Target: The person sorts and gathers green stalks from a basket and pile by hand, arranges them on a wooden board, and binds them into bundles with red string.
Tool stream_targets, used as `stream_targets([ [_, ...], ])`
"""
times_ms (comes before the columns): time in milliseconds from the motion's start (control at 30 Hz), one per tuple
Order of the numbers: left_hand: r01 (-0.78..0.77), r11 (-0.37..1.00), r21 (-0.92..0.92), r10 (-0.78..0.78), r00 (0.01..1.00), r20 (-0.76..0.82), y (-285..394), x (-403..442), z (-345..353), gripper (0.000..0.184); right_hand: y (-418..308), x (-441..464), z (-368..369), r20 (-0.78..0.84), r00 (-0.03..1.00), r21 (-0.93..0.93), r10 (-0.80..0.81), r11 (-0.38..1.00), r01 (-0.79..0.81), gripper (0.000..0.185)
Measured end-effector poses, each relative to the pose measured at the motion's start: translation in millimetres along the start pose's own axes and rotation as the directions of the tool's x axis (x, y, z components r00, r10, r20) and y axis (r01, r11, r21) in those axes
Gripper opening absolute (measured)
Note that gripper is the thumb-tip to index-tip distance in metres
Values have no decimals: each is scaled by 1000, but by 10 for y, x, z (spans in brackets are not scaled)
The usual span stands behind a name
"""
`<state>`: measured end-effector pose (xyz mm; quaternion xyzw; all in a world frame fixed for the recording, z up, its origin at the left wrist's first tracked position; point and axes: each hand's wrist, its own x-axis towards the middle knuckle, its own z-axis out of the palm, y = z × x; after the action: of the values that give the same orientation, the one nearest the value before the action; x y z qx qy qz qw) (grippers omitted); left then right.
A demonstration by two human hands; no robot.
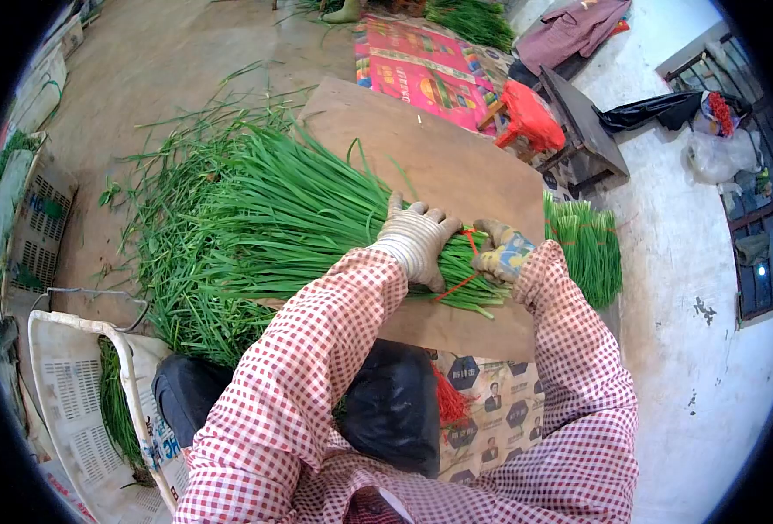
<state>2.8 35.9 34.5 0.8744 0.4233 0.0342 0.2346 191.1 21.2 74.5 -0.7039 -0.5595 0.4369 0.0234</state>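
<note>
A large bunch of garlic chives [290, 210] lies across a brown board [351, 109], its long green leaves fanning to the left. My left hand [417, 240], in a pale ribbed glove, rests on the bunch with fingers spread. At the stem end, my right hand [504, 251] wears a patterned glove and has its fingers curled inward. A red tie [458, 286] crosses the stems between my hands, and its strands converge at my right fingers. The fingertips and the underside of the bunch are hidden.
Tied chive bunches [585, 249] stand beyond the board's right end. Loose leaves [177, 192] cover the floor on the left. A white plastic basket [81, 367] is at lower left. Red ties [450, 397] hang by my knee. A wooden bench [585, 131] stands along the wall.
</note>
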Motion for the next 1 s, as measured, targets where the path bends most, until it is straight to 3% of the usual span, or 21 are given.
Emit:
stream_targets([
  [100, -7, 1000, -7, 7, 1000, -2, -6, -6, 4, 104, -12, -17, -17, 22, 1000, -79, 3, 997, -1, 80],
  [400, -3, 1000, 14, 3, 1000, -14, -2, -17, 28, 101, -166, 82, -7, -3, 991, 0, 132, 991, -132, 76],
  [500, -2, 1000, 16, 2, 1000, -8, 8, -22, 7, 101, -105, 151, 47, -65, 996, -6, 63, 998, -63, 67],
  [667, -4, 1000, 30, 3, 1000, 6, 1, -20, 18, 101, -47, 135, 120, -207, 976, -6, -71, 997, 71, 34],
  [1000, 37, 997, 74, -36, 999, -8, 58, 7, 36, 104, -70, 109, 154, -186, 981, 164, -55, 983, 86, 23],
])
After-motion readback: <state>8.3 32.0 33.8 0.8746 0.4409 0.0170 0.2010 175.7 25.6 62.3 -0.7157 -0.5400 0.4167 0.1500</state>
